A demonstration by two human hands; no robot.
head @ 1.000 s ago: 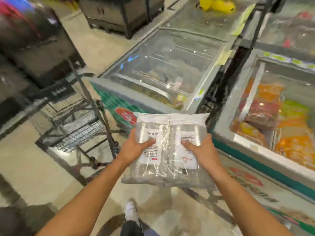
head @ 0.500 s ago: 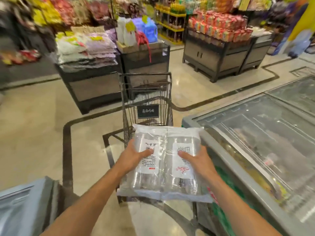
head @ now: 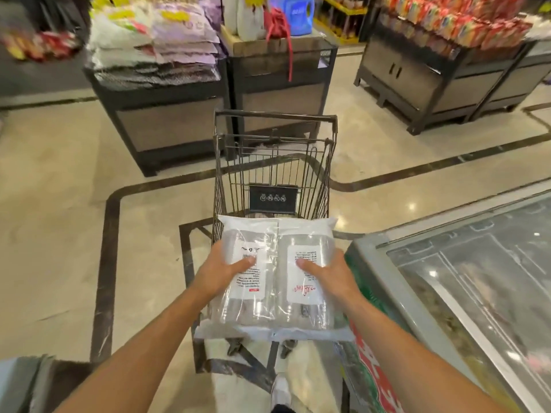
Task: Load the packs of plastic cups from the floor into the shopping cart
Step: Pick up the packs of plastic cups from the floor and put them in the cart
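You hold the pack of plastic cups [head: 275,293] level over the near end of the shopping cart [head: 275,114]. Your left hand [head: 222,272] grips its left edge and your right hand [head: 331,274] its right edge, thumbs flat on the labels; the fingers underneath are hidden. The two cup sleeves run near to far, in line with the basket, which lies ahead and below, equally near both hands. The pack hides the basket floor. A chest freezer [head: 477,278] stands close on the right.

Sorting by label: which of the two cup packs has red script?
The right pack, under the right hand; the left pack, under the left hand, shows a barcode instead.
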